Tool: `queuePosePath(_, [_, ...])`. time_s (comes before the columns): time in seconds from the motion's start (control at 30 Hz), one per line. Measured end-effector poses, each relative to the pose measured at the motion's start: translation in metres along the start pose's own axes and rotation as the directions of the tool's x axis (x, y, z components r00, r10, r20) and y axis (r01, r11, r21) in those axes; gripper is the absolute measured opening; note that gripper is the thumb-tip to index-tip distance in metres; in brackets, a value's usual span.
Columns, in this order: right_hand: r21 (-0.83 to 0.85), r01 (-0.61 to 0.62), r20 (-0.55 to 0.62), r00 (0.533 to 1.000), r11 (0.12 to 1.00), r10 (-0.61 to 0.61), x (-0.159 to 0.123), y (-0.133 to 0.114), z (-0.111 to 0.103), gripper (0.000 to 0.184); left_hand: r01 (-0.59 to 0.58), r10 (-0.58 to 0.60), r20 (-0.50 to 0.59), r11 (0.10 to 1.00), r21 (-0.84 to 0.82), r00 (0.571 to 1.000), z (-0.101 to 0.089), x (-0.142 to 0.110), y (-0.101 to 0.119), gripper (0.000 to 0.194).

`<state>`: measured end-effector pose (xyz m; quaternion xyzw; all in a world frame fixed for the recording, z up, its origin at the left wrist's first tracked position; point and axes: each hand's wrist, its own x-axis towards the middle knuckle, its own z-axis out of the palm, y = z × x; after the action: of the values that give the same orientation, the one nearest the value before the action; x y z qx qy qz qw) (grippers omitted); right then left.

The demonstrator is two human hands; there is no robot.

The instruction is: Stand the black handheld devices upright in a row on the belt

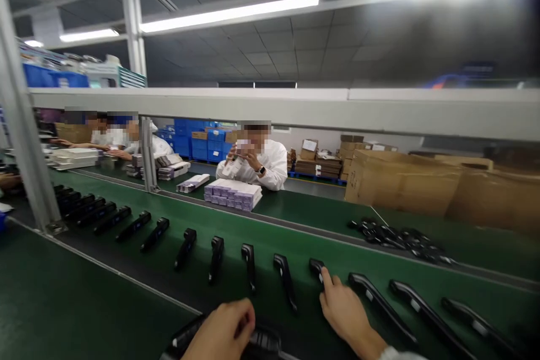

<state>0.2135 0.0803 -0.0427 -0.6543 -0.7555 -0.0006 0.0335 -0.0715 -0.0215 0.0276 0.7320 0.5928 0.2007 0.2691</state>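
Observation:
My right hand (343, 309) reaches over the green conveyor belt (270, 244) and grips a black handheld device (316, 265) with a bent head. Its fingers lie along the device, and the palm hides the lower body. My left hand (223, 329) is near the bottom edge, its fingers curled in; what they hold, if anything, is hidden. Black parts (265, 338) lie under and beside that hand; their kind cannot be made out. Similar devices lie spaced along the belt, one (286, 281) left of my right hand and another (382, 306) right of it.
Across the belt a person in white (272, 163) holds something near the face, behind stacked purple-white boxes (232, 194). Black coiled pieces (400, 236) lie at right, before large cartons (400, 183). A metal post (25, 107) rises at left; a beam (270, 104) crosses above.

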Motion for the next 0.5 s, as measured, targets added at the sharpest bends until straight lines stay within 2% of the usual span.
queuePosePath(0.1, [-0.067, -0.029, -0.016, 0.999, 0.997, 0.028, -0.008, -0.006, -0.028, 0.055, 0.062, -0.047, 0.062, 0.959, -0.277, 0.997, -0.001, 0.010, 0.010, 0.025])
queuePosePath(0.17, [0.005, -0.011, -0.098, 0.995, 1.000, 0.011, -0.024, -0.014, -0.054, 0.055, 0.156, -0.098, 0.153, 0.890, -0.429, 0.983, 0.005, 0.016, 0.016, 0.032])
queuePosePath(0.23, [0.194, 0.189, -0.153, 0.975, 0.963, -0.161, -0.045, -0.028, -0.077, 0.055, 0.221, -0.129, 0.206, 0.818, -0.531, 0.970, 0.013, 0.021, 0.021, 0.036])
queuePosePath(0.3, [0.355, 0.408, -0.156, 0.913, 0.841, -0.377, -0.067, -0.046, -0.091, 0.053, 0.245, -0.120, 0.238, 0.751, -0.613, 0.964, 0.021, 0.023, 0.027, 0.035])
queuePosePath(0.37, [0.383, 0.518, -0.128, 0.850, 0.765, -0.512, -0.082, -0.061, -0.094, 0.039, 0.241, -0.088, 0.255, 0.705, -0.667, 0.963, 0.026, 0.022, 0.032, 0.033])
queuePosePath(0.4, [0.379, 0.524, -0.109, 0.844, 0.763, -0.526, -0.085, -0.066, -0.093, 0.033, 0.231, -0.079, 0.251, 0.714, -0.661, 0.965, 0.026, 0.021, 0.032, 0.034])
queuePosePath(0.43, [0.385, 0.495, -0.095, 0.861, 0.779, -0.500, -0.086, -0.067, -0.091, 0.030, 0.205, -0.077, 0.225, 0.750, -0.629, 0.971, 0.024, 0.018, 0.030, 0.037])
queuePosePath(0.5, [0.467, 0.343, -0.072, 0.933, 0.815, -0.352, -0.081, -0.061, -0.086, 0.035, 0.119, -0.053, 0.153, 0.877, -0.466, 0.987, 0.017, 0.011, 0.018, 0.042])
